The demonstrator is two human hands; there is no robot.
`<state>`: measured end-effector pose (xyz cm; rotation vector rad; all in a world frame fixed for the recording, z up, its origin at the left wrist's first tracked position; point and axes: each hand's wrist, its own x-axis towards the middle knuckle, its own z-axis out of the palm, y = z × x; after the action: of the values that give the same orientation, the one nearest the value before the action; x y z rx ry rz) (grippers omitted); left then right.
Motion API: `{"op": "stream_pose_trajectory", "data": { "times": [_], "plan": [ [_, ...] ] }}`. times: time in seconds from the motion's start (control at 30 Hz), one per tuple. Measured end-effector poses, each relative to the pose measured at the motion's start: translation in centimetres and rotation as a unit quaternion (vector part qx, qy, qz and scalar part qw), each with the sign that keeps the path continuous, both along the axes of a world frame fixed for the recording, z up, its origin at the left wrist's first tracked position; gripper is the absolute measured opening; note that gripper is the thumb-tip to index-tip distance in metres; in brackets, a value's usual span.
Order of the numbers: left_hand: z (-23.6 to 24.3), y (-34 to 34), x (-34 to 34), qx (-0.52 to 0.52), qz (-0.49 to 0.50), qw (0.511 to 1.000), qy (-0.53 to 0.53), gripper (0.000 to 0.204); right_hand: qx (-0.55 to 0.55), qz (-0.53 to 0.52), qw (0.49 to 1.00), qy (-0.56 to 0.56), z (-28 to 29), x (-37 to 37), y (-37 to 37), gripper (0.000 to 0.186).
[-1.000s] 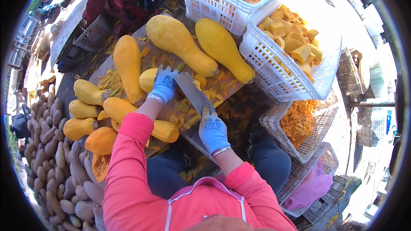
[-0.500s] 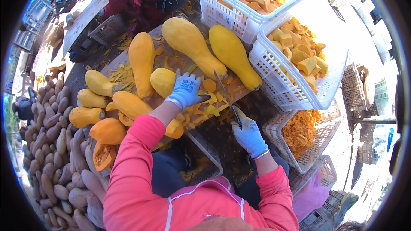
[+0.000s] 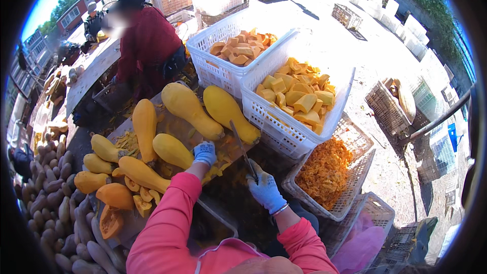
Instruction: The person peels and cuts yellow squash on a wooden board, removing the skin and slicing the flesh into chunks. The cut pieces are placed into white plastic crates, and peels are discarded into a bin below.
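My left hand (image 3: 205, 153), in a white and blue glove, is closed round the near end of a peeled yellow squash (image 3: 173, 150) lying on the board. A long knife (image 3: 237, 137) is gripped in my right hand (image 3: 265, 189), its blade pointing up and away over the board's right side. Beyond my left hand rest more peeled squashes: an upright one (image 3: 145, 129), a large one (image 3: 188, 107) and a deep yellow one (image 3: 229, 112). Left of my forearm lie another long squash (image 3: 143, 174), cut pieces (image 3: 142, 204) and a hollowed half (image 3: 111, 221).
White crates of squash chunks (image 3: 223, 73) (image 3: 252, 102) stand beyond the board. A crate of orange pulp (image 3: 324, 175) is at my right. Unpeeled squashes (image 3: 56, 198) are heaped at left. A person in dark red (image 3: 147, 45) bends over a far-left table (image 3: 96, 66).
The view has tilted up, showing more of the yard. My left fingers, earlier spread, are now curled round the squash's end, and more of that squash shows. The knife stays in my right hand.
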<state>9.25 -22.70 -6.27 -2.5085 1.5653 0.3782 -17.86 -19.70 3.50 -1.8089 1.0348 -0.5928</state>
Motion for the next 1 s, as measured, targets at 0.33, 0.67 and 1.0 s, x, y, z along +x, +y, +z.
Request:
{"op": "stream_pose_trajectory", "data": {
  "times": [0.33, 0.67, 1.0],
  "plan": [
    [4.1, 10.5, 1.1, -0.045, 0.306, 0.615, 0.725, 0.031, 0.028, -0.005, 0.999, 0.038, 2.1, -5.0, 0.6, 0.057],
    [24.1, -10.8, -1.6, -0.275, -0.041, 0.518, 0.809, 0.052, 0.019, 0.112, 0.983, 0.142, -1.7, -5.6, 1.4, 0.046],
    [23.7, -13.1, -5.8, -0.258, 0.086, 0.607, 0.746, 0.048, 0.024, 0.135, 0.984, 0.118, 0.1, -5.1, 1.4, 0.048]
  ]
}}
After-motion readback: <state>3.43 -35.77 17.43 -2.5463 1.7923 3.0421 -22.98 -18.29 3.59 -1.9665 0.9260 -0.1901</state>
